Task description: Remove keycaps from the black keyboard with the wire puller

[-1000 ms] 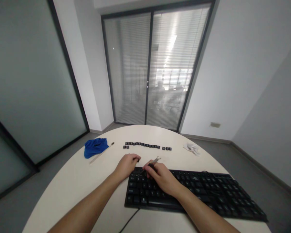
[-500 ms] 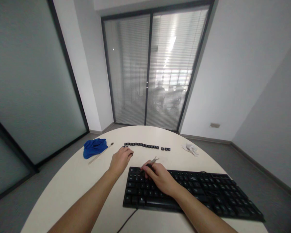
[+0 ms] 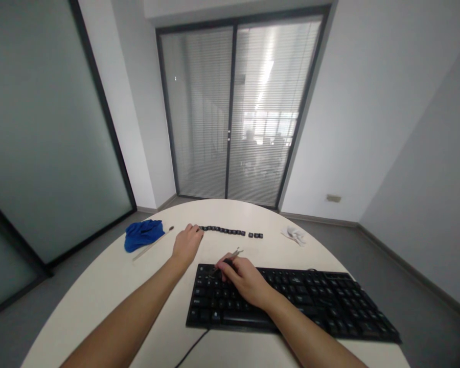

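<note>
Cream worktop [image 3: 99, 286] | our left hand [image 3: 187, 242] curls, eleven o'clock, hold hidden; straighten black square keycaps [image 3: 221, 230] | right hand [image 3: 246, 277] pinches slim metal tool [image 3: 235, 252]

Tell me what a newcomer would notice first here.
Probably the black keyboard, lying across the near part of the table, with the right hand over its left half, gripping a metal-tipped tool. Beyond it, a line of keycaps stands out against the pale top, the left hand at its left end. The bright blue cloth catches the eye at the table's left.
</note>
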{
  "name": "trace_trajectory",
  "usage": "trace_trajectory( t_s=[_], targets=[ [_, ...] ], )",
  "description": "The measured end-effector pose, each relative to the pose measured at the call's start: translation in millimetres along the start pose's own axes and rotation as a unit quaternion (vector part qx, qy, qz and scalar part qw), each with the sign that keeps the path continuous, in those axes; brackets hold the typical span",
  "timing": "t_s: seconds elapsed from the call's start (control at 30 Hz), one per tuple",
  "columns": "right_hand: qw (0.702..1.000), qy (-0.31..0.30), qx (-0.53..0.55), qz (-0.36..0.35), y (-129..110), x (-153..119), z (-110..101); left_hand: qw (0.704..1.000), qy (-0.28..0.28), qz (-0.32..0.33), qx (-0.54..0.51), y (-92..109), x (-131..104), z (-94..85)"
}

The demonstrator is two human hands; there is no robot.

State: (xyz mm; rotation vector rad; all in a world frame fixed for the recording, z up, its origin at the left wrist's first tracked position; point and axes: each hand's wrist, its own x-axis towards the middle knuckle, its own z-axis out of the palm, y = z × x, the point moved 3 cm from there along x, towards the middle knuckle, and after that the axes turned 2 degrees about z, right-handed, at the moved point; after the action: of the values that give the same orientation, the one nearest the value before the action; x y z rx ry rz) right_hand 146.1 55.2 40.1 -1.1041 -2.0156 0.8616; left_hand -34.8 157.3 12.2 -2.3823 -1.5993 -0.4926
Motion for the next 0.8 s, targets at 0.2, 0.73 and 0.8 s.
trace_trajectory(
  t_s=[0.2, 0.73, 0.8],
  targets=[
    [1.000, 0.001, 0.004, -0.002, 0, 0, 0, 1.000, -0.003, 0.009, 0.024, 1, 2, 0.8],
    [1.000, 0.012, 0.011, 0.006, 1, -1, -1, 0.988, 0.051, -0.108, -0.094, -2, -12, -12.9],
    [0.999, 0.033, 0.010, 0.014, 2, -1, -2, 0.961, 0.050, -0.170, -0.213, 3, -22, -10.6]
  ],
)
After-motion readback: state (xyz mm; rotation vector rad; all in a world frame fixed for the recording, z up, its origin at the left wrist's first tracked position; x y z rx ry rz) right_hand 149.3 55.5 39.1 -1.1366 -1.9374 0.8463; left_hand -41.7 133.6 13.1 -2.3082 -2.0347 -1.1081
